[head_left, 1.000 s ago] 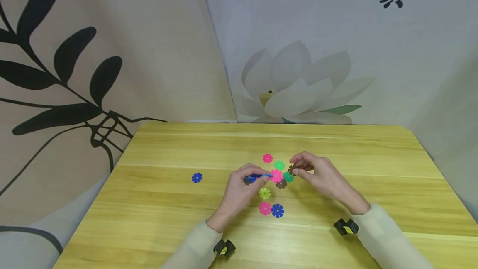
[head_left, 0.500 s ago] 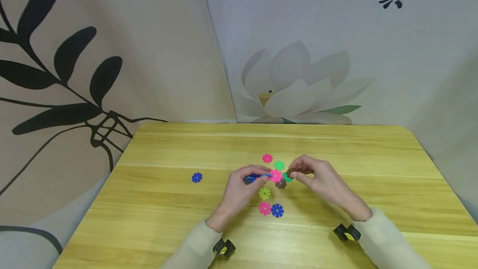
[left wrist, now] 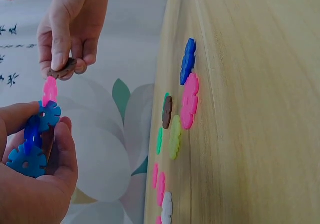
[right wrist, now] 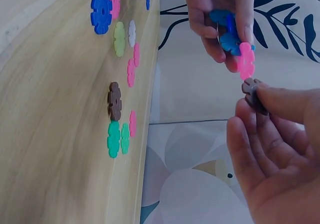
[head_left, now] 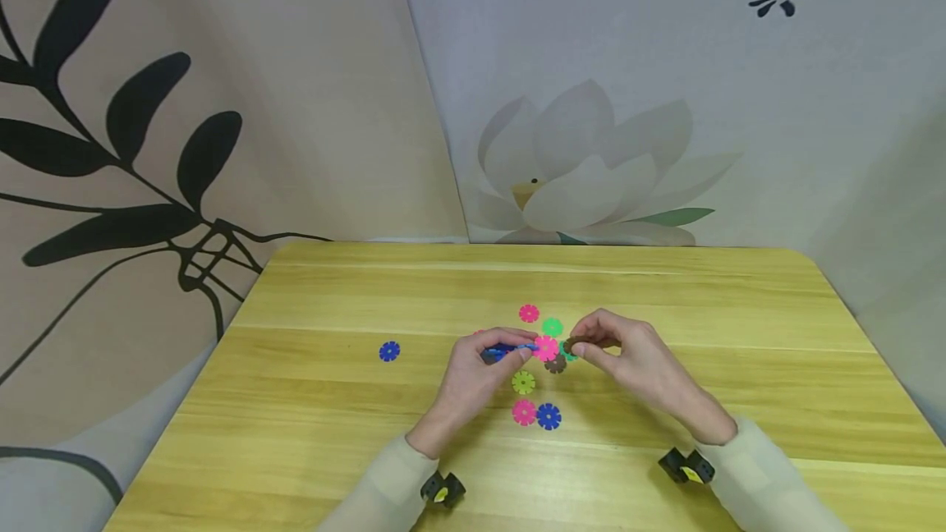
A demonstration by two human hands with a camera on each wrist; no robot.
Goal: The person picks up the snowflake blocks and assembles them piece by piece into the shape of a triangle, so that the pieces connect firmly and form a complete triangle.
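"What's leftmost, taking the pink disc (head_left: 546, 348) as our mark?"

"A blue disc (head_left: 389, 351) on the surface (head_left: 310, 433), well left of it. Next, left of the mark, the left hand (head_left: 479, 364) pinches a chain of blue discs (left wrist: 33, 140) ending in that pink disc; fingers hide part of the chain."

"And right of the mark?"

"Just beside it, a green disc (right wrist: 113, 140) lies partly covered in the head view. The right hand (head_left: 621, 347) pinches a brown disc (right wrist: 255, 95) there; whether brown touches pink, I can't tell."
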